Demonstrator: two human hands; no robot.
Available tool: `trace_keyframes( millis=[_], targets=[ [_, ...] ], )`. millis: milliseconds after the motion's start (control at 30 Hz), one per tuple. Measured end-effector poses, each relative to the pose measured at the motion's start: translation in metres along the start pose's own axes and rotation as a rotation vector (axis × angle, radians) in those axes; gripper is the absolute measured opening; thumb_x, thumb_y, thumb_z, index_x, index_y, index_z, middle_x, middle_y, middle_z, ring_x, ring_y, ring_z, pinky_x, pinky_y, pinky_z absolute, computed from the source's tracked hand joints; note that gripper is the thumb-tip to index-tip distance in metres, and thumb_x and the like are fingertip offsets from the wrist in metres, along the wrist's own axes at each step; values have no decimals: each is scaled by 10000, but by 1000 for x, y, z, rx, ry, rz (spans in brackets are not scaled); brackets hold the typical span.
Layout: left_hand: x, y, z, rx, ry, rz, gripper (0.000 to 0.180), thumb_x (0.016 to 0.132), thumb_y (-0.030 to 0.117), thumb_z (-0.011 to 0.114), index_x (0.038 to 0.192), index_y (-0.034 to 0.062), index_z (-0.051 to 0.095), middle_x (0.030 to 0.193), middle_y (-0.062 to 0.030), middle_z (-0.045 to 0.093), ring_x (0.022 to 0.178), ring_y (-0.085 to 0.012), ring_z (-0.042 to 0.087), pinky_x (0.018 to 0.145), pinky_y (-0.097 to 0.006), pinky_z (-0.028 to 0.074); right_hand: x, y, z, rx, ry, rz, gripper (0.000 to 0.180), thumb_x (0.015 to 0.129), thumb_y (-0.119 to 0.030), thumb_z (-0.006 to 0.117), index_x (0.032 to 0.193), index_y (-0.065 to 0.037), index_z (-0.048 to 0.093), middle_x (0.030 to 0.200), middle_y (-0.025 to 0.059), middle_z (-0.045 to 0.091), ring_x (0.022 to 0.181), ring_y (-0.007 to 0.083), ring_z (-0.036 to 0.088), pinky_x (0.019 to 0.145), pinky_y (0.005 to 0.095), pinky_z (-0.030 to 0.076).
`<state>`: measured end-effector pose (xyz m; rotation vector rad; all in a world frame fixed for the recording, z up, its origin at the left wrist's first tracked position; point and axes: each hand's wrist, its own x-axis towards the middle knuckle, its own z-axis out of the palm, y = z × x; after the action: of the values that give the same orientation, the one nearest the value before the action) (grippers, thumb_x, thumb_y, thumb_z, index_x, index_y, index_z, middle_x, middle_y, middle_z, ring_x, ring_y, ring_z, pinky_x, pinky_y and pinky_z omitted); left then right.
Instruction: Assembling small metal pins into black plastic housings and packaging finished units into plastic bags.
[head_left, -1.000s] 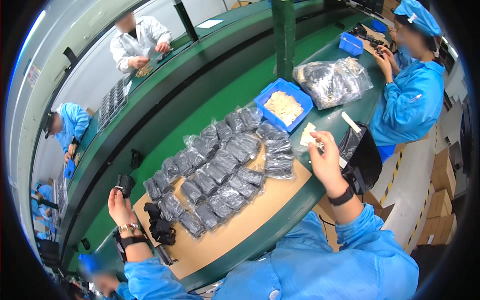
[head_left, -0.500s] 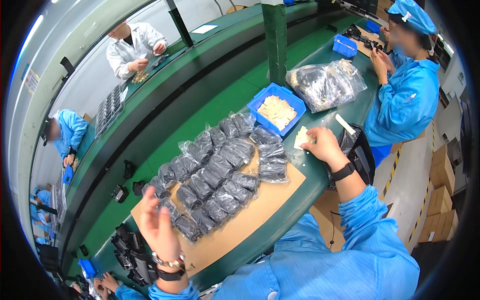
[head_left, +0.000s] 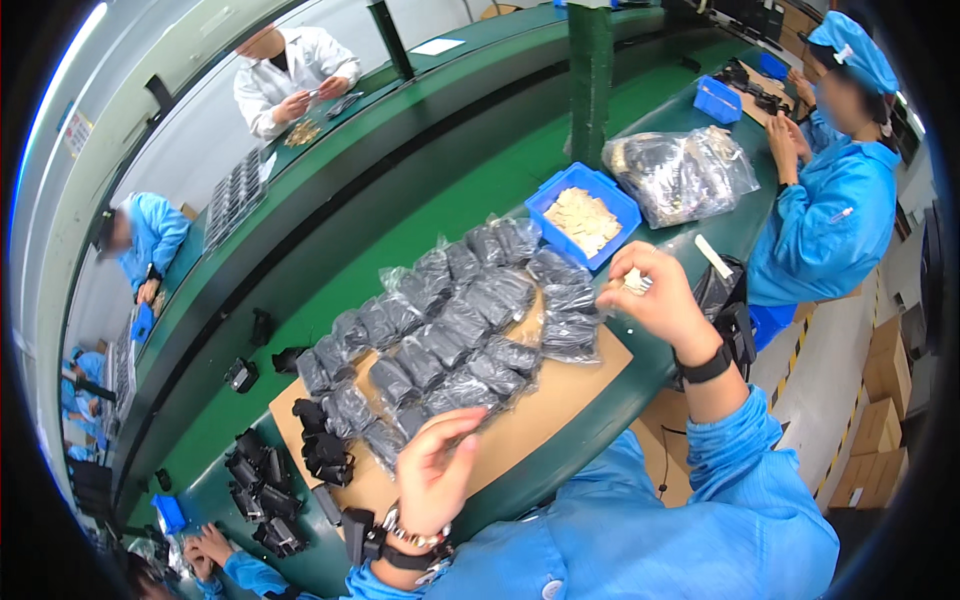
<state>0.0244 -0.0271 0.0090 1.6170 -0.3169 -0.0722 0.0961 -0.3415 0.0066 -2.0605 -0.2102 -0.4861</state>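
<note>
The fingers [head_left: 634, 256] of your right hand [head_left: 670, 302] were pinched around small pale pieces [head_left: 634, 284], positioned on the near side of a blue bin [head_left: 560, 240] and just right of the bagged black parcels [head_left: 465, 320]. The hand partly covered the pieces, so their number could not be fairly judged. Your left hand [head_left: 436, 470] was found with its fingers parted and grasping nothing visible; it stood in front of the nearest parcels and hid part of them from view.

The parcels lay packed side by side in rough rows on a brown cardboard sheet [head_left: 575, 390], which was laid along the worktop [head_left: 742, 222]. The bin held a pile of flat beige pieces. Beyond your right hand, a large, filled clear plastic bag [head_left: 680, 175] rested beside the bin, and a white strip [head_left: 713, 256] lay near the worktop's edge.

At the left end of the sheet, a few unwrapped black parts [head_left: 325, 455] were noted, with a heap of further black components [head_left: 265, 490] on the green surface beside it. To your right, a co-worker in blue [head_left: 825, 225] sat at the same worktop.
</note>
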Motion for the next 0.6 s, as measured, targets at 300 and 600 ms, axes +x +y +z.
trace_keyframes(
  millis=[300,600],
  targets=[
    [25,-16,19,-236,0,-101,189,897,29,529,1058,-33,603,1067,-121,611,973,-162,583,854,-266,455,-13,-61,92,226,-277,-437,172,652,-138,767,759,-55,661,806,47,614,739,203,579,641,312,474],
    [17,-9,7,383,238,108,73,821,35,621,860,-9,664,832,-123,659,742,-176,628,674,-263,488,-38,-71,122,586,-386,-28,139,753,-56,673,880,1,675,884,131,650,792,245,628,718,308,501]
  ],
)
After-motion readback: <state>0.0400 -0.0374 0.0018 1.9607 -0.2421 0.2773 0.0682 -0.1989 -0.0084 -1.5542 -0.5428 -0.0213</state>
